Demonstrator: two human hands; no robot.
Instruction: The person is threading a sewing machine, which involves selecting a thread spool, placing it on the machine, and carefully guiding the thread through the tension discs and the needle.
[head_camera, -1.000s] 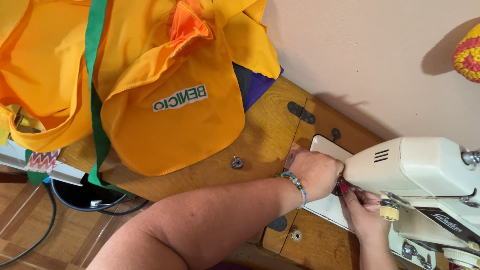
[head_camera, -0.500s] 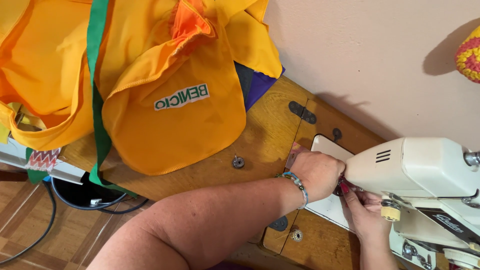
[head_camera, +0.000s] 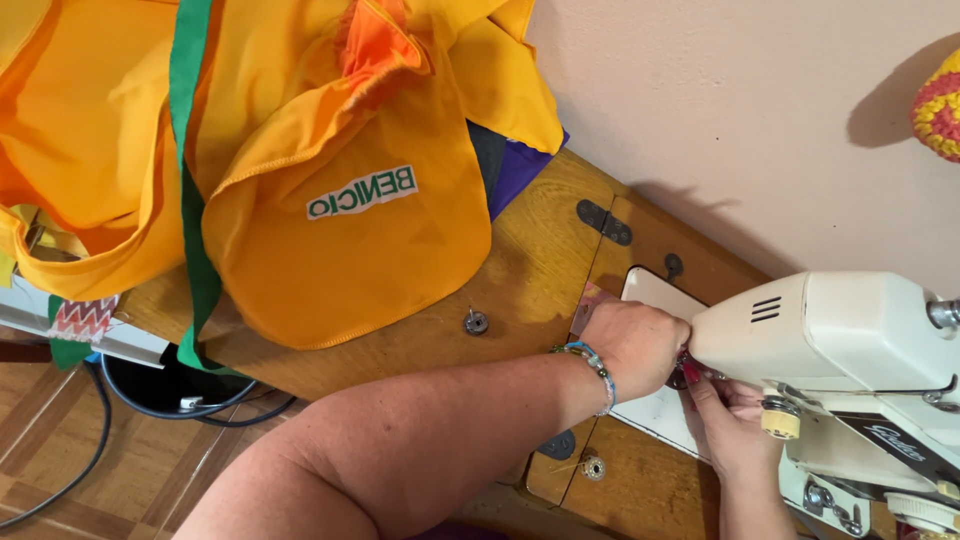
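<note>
A cream sewing machine (head_camera: 850, 340) stands on a wooden sewing table (head_camera: 530, 270) at the right. My left hand (head_camera: 635, 345), with a beaded bracelet on the wrist, is curled against the machine's needle end, over the white bed plate (head_camera: 650, 410). My right hand (head_camera: 730, 420) reaches up under the machine head from below, fingers bent near the needle area. What the fingers pinch is hidden by the machine head. A small metal bobbin (head_camera: 476, 322) lies on the wood left of my left hand.
Yellow-orange fabric (head_camera: 330, 180) with a green strip (head_camera: 190, 150) and a white label is heaped on the table's left. Purple cloth (head_camera: 520, 165) peeks from beneath. Another bobbin (head_camera: 592, 468) lies near the front edge. Black cables (head_camera: 150, 400) lie on the floor. A pink wall rises behind.
Both hands stay at the needle end of the machine with only slight shifts. The view has barely moved.
</note>
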